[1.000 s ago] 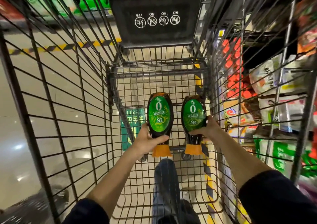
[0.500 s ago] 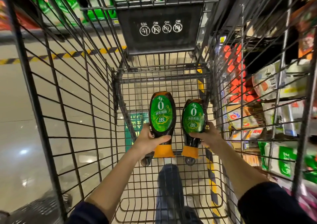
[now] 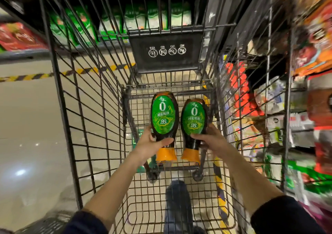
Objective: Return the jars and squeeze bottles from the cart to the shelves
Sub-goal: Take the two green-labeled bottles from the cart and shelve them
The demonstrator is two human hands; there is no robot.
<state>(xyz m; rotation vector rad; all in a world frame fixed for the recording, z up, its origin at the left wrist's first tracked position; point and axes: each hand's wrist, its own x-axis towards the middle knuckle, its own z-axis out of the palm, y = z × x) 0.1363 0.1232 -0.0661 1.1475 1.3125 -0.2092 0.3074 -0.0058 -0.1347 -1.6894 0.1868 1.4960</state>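
Inside the black wire cart I hold two dark squeeze bottles with green oval labels and orange caps pointing toward me. My left hand grips the left bottle around its narrow lower part, thumb across the front. My right hand grips the right bottle the same way from its right side. Both bottles are lifted above the cart's wire floor and stand side by side, close but apart.
Shelves packed with blurred packaged goods run along the right of the cart. Green and red packs fill a shelf ahead. A black child-seat flap closes the cart's far end. Pale floor with a yellow-black stripe lies left.
Both bottles have risen slightly and come nearer to me in my hands. The view has tilted upward, showing more of the shelf ahead.
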